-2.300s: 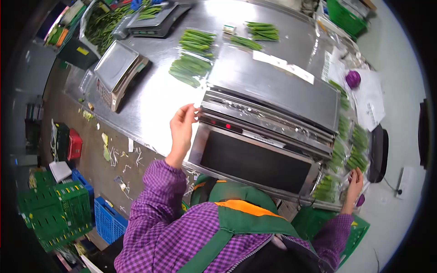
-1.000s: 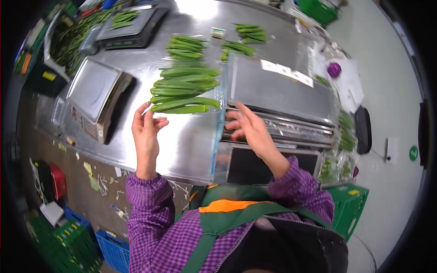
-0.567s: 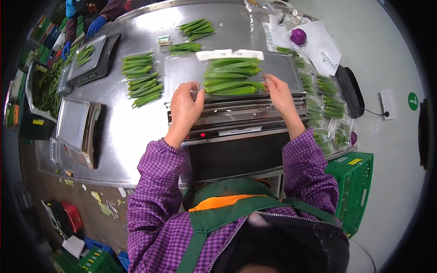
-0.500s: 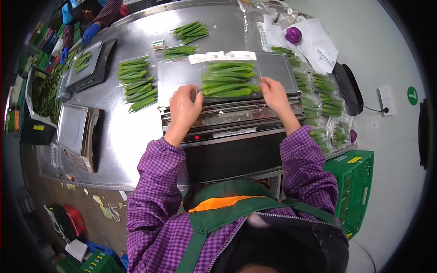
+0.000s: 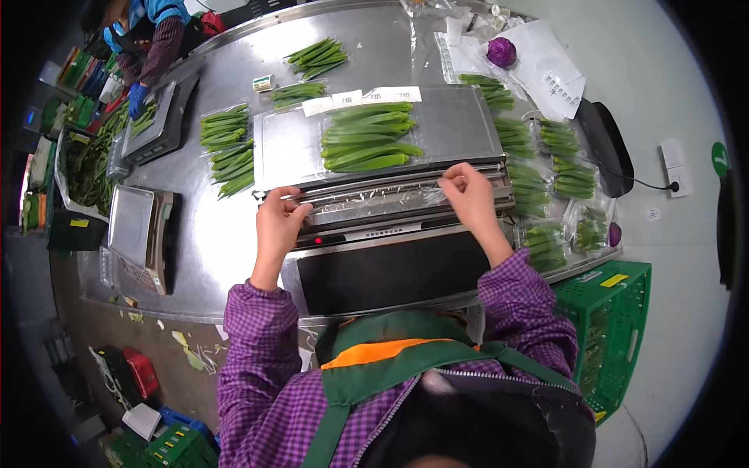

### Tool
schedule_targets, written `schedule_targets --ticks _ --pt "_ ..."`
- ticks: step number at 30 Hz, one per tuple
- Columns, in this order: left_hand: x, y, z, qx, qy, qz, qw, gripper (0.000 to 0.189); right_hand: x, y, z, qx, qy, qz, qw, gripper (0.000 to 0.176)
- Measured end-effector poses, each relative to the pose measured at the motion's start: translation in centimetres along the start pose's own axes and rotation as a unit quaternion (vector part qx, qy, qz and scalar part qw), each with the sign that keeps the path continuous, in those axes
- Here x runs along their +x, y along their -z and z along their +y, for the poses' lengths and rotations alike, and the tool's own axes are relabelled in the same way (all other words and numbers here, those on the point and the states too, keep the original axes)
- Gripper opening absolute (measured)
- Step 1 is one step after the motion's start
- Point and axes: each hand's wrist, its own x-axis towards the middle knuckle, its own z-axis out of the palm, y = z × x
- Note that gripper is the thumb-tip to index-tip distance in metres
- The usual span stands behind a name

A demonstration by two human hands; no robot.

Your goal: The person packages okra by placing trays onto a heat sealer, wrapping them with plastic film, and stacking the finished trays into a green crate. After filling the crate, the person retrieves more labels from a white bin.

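Observation:
A tray of green okra-like pods lies on the metal plate of a wrapping machine. Clear film stretches across the machine's rollers, in front of the pods. At the film's left end my left hand is closed, thumb and fingers pinching its edge. My right hand pinches the film's right end. A red light glows on the machine's front bar, and a black pad lies nearer to me. White labels line the plate's far edge.
Packed pods lie left of the machine, with more packs at right. Two scales stand at left. A co-worker's blue-gloved hand is over the far scale. A purple cabbage rests on papers. A green crate stands at lower right.
Both hands have come nearer to me, from beside the pods to the rollers, drawing film between them. The co-worker's gloved hands have moved to the far scale. The view has shifted slightly.

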Motion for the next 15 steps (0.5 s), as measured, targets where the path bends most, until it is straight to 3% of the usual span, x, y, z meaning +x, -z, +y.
schedule_targets --ticks 2,3,4,6,8,9,10,12,14,15 --pt "-0.5 1.1 -0.3 -0.306 0.060 -0.050 0.949 0.045 0.0 1.4 -0.4 0.275 -0.070 -0.027 0.958 0.012" --pt "-1.7 2.6 -0.5 -0.341 0.090 -0.104 0.930 0.059 -0.7 2.5 -1.2 0.304 -0.071 -0.041 0.949 0.011" --pt "-2.5 3.0 -0.4 -0.340 0.089 -0.103 0.930 0.059 -1.0 3.2 -1.3 0.305 -0.070 -0.040 0.949 0.011" --pt "-3.9 3.6 -0.4 -0.420 0.225 -0.167 0.863 0.050 -1.9 4.0 -1.3 0.482 -0.168 -0.184 0.840 0.012" --pt "-3.7 4.2 0.0 -0.615 0.266 -0.323 0.668 0.045 -1.6 4.3 -4.0 0.494 -0.155 -0.174 0.838 0.014" --pt "-3.2 4.7 1.3 -0.661 0.214 -0.334 0.637 0.016 -1.0 4.5 -4.6 0.531 -0.089 -0.186 0.822 0.015" --pt "-2.1 5.7 2.0 -0.660 0.213 -0.335 0.638 0.016 -0.4 4.7 -5.7 0.565 -0.023 -0.195 0.802 0.016" --pt "1.2 7.2 3.3 -0.674 -0.024 -0.363 0.643 0.019 1.3 5.0 -8.7 0.581 0.083 -0.171 0.792 0.020" --pt "4.9 8.2 4.2 -0.743 -0.102 -0.313 0.582 0.026 4.5 5.3 -11.2 0.550 0.192 -0.153 0.798 0.027" --pt "6.9 8.5 5.9 -0.776 -0.095 -0.282 0.556 0.026 5.1 4.1 -13.8 0.515 0.185 -0.018 0.837 0.031"
